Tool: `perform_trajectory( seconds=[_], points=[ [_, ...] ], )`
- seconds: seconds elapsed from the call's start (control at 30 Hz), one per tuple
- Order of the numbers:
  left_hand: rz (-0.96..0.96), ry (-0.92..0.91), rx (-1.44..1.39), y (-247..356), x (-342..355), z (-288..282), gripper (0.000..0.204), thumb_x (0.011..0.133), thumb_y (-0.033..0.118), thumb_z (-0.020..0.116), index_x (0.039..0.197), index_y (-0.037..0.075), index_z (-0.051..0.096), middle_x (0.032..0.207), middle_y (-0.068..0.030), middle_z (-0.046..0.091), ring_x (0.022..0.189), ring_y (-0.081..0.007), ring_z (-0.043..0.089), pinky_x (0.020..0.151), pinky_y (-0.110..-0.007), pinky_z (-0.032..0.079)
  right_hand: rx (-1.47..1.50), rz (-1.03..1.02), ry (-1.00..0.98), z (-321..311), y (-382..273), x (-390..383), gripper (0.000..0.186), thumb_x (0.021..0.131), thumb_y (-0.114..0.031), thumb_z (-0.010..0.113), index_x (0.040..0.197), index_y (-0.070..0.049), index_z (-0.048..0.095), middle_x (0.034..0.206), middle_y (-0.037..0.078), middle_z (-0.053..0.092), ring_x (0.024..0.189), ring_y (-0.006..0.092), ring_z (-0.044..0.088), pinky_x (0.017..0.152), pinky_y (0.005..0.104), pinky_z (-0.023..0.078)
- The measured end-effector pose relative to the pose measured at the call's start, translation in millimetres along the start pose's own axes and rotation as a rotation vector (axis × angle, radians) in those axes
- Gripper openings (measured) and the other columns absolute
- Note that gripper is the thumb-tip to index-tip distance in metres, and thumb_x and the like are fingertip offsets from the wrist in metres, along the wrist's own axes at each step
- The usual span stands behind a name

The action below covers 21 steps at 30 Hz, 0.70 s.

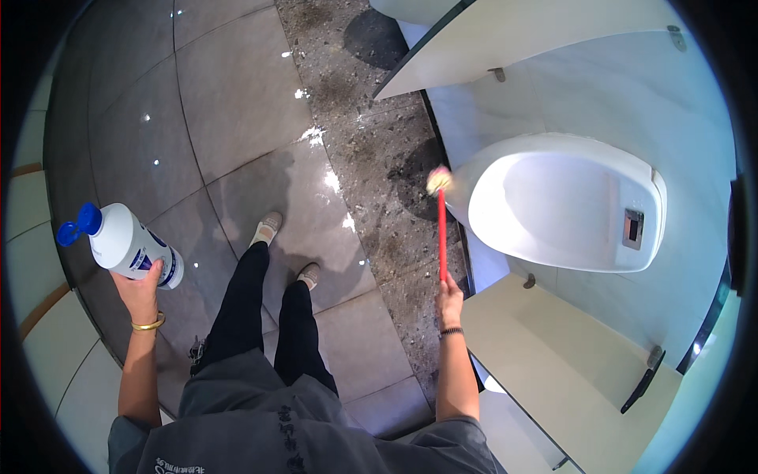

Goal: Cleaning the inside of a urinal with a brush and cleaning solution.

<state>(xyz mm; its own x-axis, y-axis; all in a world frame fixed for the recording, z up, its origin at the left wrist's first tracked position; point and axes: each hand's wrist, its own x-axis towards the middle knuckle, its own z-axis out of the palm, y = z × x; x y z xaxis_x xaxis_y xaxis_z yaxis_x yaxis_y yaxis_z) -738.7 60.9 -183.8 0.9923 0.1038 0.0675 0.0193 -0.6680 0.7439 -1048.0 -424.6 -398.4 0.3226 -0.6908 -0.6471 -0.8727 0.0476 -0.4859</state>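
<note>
At the left, my left hand [139, 295] is wrapped round a white cleaner bottle [118, 238] with a blue flip cap, which stands open. The bottle is tilted, its top toward the far left. My right hand [450, 302] grips the lower end of a red-handled toilet brush [442, 237]. Its small head, yellowish and pink and slightly blurred, is at the far end, next to the left side of a white wall urinal [545, 209]. Whether the head touches the urinal's outer side I cannot tell.
Cream partition panels [545, 31] flank the urinal, the nearer panel [568, 355] beside my right forearm. A speckled dark floor strip [379, 166] runs below the urinal, next to large grey tiles [237, 87]. My feet stand on the tiles. Pale wall panels curve along the left.
</note>
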Motion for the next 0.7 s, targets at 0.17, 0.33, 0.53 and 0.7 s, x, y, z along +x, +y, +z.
perform_trajectory(
  seconds=[0.17,0.33,0.53,0.7],
  points=[
    [-0.033,0.033,0.036,-11,11,7,0.074,0.064,0.01,0.077,0.124,-0.001,0.036,0.114,-0.0123,0.05,0.103,-0.0214,0.05,0.091,-0.033,0.039,0.221,-0.19,0.112,-16,-54,8,0.036,0.093,-0.021,0.048,0.128,-0.017,0.049,0.052,-0.005,0.041,0.039,0.0061,0.037,0.033,0.023,0.031],
    [-0.092,0.023,0.061,-17,15,18,0.076,0.06,0.006,0.077,0.124,0.0,0.036,0.113,-0.0121,0.05,0.103,-0.0222,0.05,0.092,-0.033,0.038,0.251,0.326,-0.078,9,-57,30,0.034,0.092,-0.022,0.049,0.124,-0.011,0.049,0.052,-0.004,0.039,0.037,0.009,0.038,0.031,0.0254,0.029],
    [-0.117,0.015,0.09,-19,29,9,0.077,0.061,0.004,0.077,0.125,-0.001,0.035,0.115,-0.0132,0.049,0.103,-0.0229,0.051,0.093,-0.034,0.038,0.452,0.039,0.069,-22,-145,21,0.038,0.093,-0.023,0.048,0.129,-0.015,0.045,0.054,-0.005,0.039,0.039,0.0065,0.036,0.033,0.0227,0.028],
    [-0.039,-0.023,-0.09,-9,39,15,0.078,0.063,0.001,0.076,0.127,-0.002,0.032,0.116,-0.0138,0.048,0.104,-0.0225,0.051,0.092,-0.033,0.039,0.364,0.005,0.102,-40,-140,2,0.036,0.092,-0.019,0.049,0.127,-0.011,0.05,0.061,-0.006,0.044,0.043,0.0041,0.037,0.038,0.0209,0.031]
  ],
)
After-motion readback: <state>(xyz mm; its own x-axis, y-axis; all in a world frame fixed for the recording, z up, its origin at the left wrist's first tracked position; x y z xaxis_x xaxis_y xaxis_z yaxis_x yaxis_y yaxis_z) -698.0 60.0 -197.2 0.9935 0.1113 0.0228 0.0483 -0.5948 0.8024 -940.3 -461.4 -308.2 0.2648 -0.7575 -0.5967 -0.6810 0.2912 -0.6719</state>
